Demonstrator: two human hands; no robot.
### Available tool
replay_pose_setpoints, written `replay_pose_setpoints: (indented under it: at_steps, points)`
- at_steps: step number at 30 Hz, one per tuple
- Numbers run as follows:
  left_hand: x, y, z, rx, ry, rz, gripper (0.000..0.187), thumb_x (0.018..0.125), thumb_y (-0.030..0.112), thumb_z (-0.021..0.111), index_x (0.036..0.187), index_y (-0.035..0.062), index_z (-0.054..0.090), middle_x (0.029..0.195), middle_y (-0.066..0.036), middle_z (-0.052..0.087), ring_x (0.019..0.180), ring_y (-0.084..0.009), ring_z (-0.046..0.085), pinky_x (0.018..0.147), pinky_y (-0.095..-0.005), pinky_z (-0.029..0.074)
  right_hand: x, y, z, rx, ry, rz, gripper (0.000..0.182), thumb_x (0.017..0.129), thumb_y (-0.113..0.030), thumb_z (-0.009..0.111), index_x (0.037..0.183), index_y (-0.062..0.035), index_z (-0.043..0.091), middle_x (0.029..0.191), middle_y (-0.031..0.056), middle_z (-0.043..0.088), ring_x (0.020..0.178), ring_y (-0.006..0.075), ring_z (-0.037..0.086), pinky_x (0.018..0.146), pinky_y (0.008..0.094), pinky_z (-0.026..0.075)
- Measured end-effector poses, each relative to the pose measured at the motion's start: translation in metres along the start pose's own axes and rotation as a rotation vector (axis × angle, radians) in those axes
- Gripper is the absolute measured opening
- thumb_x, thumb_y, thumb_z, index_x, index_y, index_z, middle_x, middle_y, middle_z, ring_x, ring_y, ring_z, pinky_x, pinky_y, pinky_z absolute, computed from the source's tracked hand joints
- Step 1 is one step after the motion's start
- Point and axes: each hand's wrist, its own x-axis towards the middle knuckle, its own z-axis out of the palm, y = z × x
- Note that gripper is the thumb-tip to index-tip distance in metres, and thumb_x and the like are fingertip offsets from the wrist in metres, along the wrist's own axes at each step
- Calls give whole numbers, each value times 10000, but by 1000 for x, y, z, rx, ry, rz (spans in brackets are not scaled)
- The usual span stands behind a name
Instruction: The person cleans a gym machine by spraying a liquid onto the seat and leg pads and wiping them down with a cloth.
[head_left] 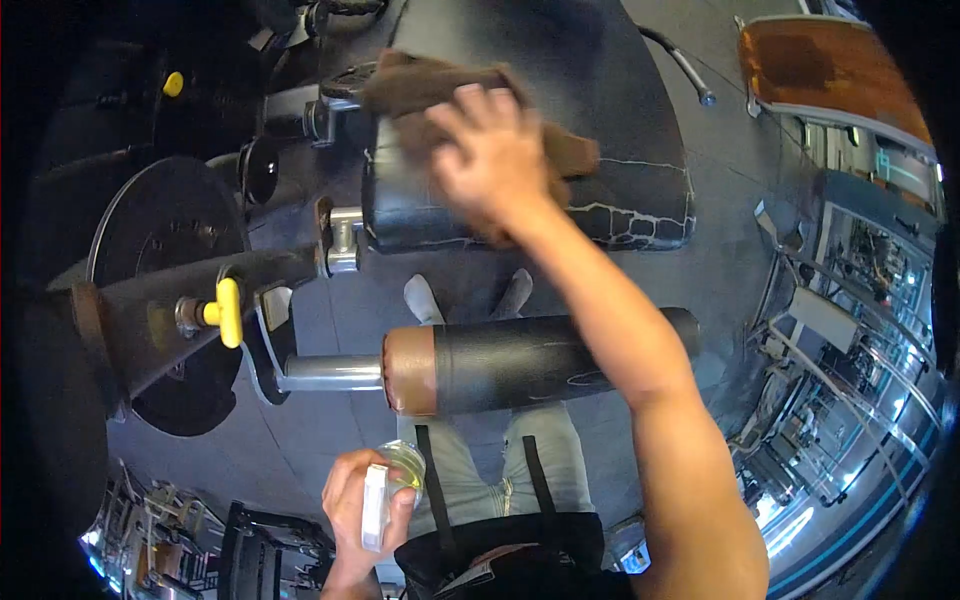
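My left hand [358, 510] is closed around a spray bottle [376, 505] with a white top and a clear body holding yellowish liquid. It is held low, in front of my lap. My right hand [492, 150] reaches forward and lies with spread fingers on a brown cloth [430, 95], pressing it onto a black padded bench [630, 130]. Hand and cloth are slightly blurred. The bench cover has pale cracks along its near edge. Between the bench and my legs runs a black roller pad [500, 362] with a brown end, passing under my right forearm.
A metal bar [335, 373] joins the roller to the machine arm on the left, which carries a yellow knob [228, 312]. Round black plates [165, 235] stand farther left. A brown padded seat [835, 80] is at the upper right, with other gym machines below it.
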Motion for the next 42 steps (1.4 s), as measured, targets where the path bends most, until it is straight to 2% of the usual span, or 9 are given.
replay_pose_setpoints:
  at_steps: [5, 10, 15, 21, 25, 30, 38, 39, 42]
  points:
    - [4, 1, 8, -16, -15, -5, 336, 863, 323, 710, 865, -3, 625, 873, -159, 611, 741, -323, 611, 653, -404, 488, -84, 170, -34, -265, 61, 494, 565, 943, -459, 493, 1479, -287, 443, 1576, 120, 345, 1438, 453, 277, 1068, 674, 334]
    - [-5, 14, 20, -35, 23, -84, 380, 872, 369, 694, 866, -5, 621, 876, -160, 614, 744, -319, 609, 653, -400, 489, -54, 158, -40, -320, -26, 788, 593, 947, -468, 454, 1489, -229, 427, 1576, 202, 294, 1425, 498, 256, 1045, 707, 311]
    - [-6, 27, 38, 36, 73, -135, 474, 900, 450, 637, 835, -16, 587, 881, -161, 570, 746, -285, 590, 653, -386, 469, 38, 26, 20, -241, 249, 239, 509, 905, -413, 492, 1323, -136, 579, 1440, 205, 475, 1302, 495, 421, 966, 674, 396]
    - [16, 72, 71, 102, 56, -112, 498, 911, 458, 600, 873, -36, 547, 872, -137, 517, 766, -255, 531, 690, -366, 425, -55, -31, 11, 210, 29, -152, 772, 806, -493, 697, 1467, -172, 463, 1584, 209, 266, 1461, 497, 160, 1090, 662, 287]
    - [25, 89, 87, 67, 28, -105, 474, 900, 434, 627, 858, -33, 560, 865, -132, 530, 767, -250, 545, 701, -364, 435, -138, 64, -35, 51, -125, 55, 884, 759, -498, 743, 1522, -266, 363, 1634, 193, 145, 1482, 482, 106, 1121, 730, 53]
    - [23, 72, 93, -39, -11, -84, 477, 871, 446, 664, 843, -23, 580, 857, -124, 553, 745, -239, 575, 682, -349, 453, -157, 164, -78, -107, -129, 411, 891, 798, -655, 645, 1519, -215, 361, 1614, 253, 111, 1461, 535, 83, 1073, 777, 128]
    - [6, 48, 68, -13, 78, -159, 516, 878, 492, 646, 816, -16, 580, 841, -135, 562, 716, -255, 581, 652, -365, 456, -34, 189, -52, -127, -220, 78, 917, 847, -705, 542, 1539, -145, 323, 1553, 358, 192, 1436, 586, 100, 1098, 743, 103]
    - [1, 39, 61, -44, 68, -62, 379, 871, 301, 741, 1073, 11, 603, 982, -119, 629, 848, -243, 647, 755, -343, 519, -13, 187, -41, -138, -201, 68, 897, 852, -711, 528, 1538, -167, 333, 1549, 358, 205, 1429, 592, 121, 1095, 745, 119]
    - [-14, 30, 58, -196, 155, -176, 425, 887, 286, 747, 1139, -29, 613, 946, -123, 665, 788, -202, 655, 711, -307, 524, 67, 179, -4, -143, -190, 98, 899, 866, -742, 462, 1540, -162, 326, 1557, 340, 217, 1431, 587, 134, 1103, 740, 109]
